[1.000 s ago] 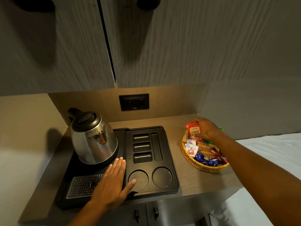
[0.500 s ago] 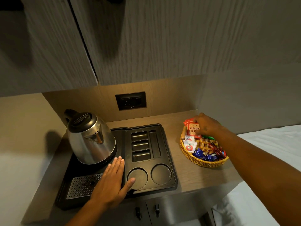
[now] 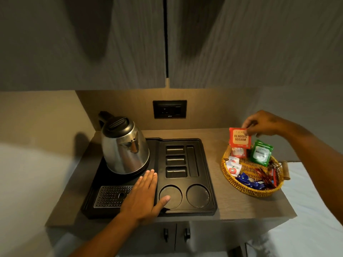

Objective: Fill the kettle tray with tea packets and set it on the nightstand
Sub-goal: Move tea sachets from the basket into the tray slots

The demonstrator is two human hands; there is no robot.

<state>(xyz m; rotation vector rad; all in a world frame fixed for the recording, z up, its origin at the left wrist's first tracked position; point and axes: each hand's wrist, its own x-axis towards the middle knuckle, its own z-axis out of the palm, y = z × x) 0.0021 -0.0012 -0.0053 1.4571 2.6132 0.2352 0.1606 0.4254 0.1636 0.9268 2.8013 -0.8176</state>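
Note:
The black kettle tray (image 3: 207,182) lies on a wooden nightstand (image 3: 232,203) and carries a steel kettle (image 3: 125,147) at its back left. Its rectangular slots (image 3: 176,160) and two round wells hold nothing. My left hand (image 3: 143,195) rests flat on the tray's front middle, fingers together. My right hand (image 3: 263,123) pinches the top edge of a red Classic Assam tea packet (image 3: 239,138), held just above the back of a wicker basket (image 3: 248,190). A green packet (image 3: 260,153) stands upright in the basket beside it.
White, blue and dark red sachets (image 3: 250,180) lie in the basket. A black wall socket (image 3: 169,109) sits behind the tray. Cabinet doors hang overhead, and small doors with black knobs (image 3: 176,234) are below. White bedding (image 3: 315,219) lies to the right.
My right hand has lifted the red packet up out of the basket, uncovering the green packet. My left hand has stayed on the tray. The camera view has shifted.

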